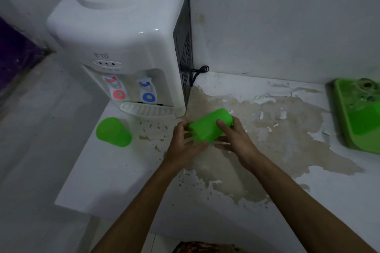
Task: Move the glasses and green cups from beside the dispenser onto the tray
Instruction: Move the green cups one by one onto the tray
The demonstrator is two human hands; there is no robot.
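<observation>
A bright green cup (207,126) lies tilted on its side between both hands, just in front of the white water dispenser (123,33). My left hand (186,144) cups its wider end from below. My right hand (236,139) grips its side, index finger laid across the top. A second green cup (113,132) stands upside down on the counter, left of the drip grille. The green tray (349,127) sits at the far right edge, with glasses (368,90) at its back; how many glasses is unclear.
The white counter (115,174) has peeling, stained paint across its middle. Its left edge drops to the floor just past the upturned cup. A black power cord (198,72) hangs behind the dispenser near the wall. A dark purple object (14,55) is at far left.
</observation>
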